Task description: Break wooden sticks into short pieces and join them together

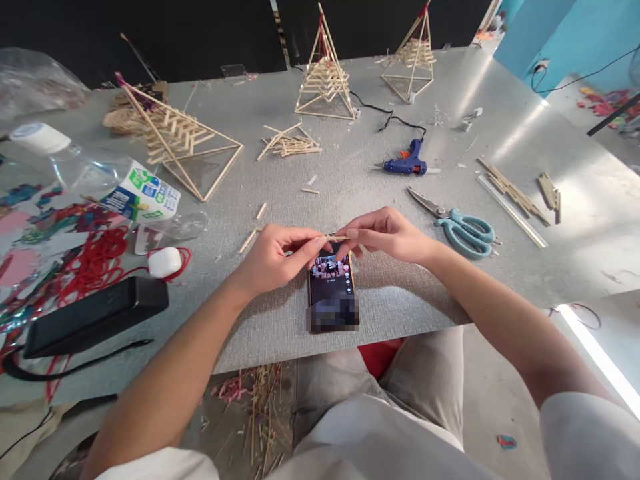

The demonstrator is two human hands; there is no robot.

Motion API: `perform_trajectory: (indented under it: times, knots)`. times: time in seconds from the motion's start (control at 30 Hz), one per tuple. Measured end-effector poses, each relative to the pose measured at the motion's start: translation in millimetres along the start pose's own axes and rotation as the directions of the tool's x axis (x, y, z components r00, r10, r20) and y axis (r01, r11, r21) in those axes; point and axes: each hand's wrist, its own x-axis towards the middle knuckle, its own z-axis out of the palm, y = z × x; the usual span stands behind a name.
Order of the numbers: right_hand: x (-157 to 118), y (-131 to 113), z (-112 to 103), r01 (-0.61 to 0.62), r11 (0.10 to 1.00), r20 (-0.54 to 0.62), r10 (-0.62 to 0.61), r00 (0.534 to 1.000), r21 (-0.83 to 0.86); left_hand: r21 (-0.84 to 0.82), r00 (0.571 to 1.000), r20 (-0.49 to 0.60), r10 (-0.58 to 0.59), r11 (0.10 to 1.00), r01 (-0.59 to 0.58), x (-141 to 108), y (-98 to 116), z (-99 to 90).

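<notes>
Both my left hand (285, 257) and my right hand (383, 235) pinch a short, thin wooden stick (338, 238), one at each end. They hold it just above the top of a phone (333, 290) that lies on the table with its screen lit. Close to my left hand are two loose stick pieces, one a short stick (249, 240) partly behind the fingers. Beyond my right hand lie blue-handled scissors (455, 227), blades pointing away to the left. Farther back a blue glue gun (407, 160) rests on its side.
Stick-built pyramid frames (325, 80) stand at the back, with a pile of sticks (290, 143) before them. At left lie a plastic bottle (145, 190), red cord (97, 260) and a black device (100, 313). More sticks (515, 190) lie at right. The table's front edge runs below the phone.
</notes>
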Motion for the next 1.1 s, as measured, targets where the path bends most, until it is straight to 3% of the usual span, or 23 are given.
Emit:
perform_trajectory:
  times: [0.3,0.63,0.9,1.1]
  knots:
    - [-1.8,-0.2,-5.3,-0.027,0.999,0.057,0.024,0.998,0.047,-0.058,0.999,0.027,-0.039,0.998,0.041,-0.2,4.5,-1.5]
    - [0.7,-0.1,-1.8,-0.002,1.0,0.033,0.002,0.999,-0.001,-0.031,0.999,0.019,-0.044,0.999,0.044,-1.9,9.3,1.7]
    - [1.9,5.7,3.3,-0.041,0.998,-0.045,0.042,0.998,0.043,0.066,0.998,-0.056,0.007,0.998,-0.004,-3.5,9.1,6.5]
    - [4.9,9.4,14.4,-0.025,0.993,-0.142,0.042,0.989,0.118,0.074,0.998,-0.053,0.016,0.997,-0.012,-3.6,7.9,10.7]
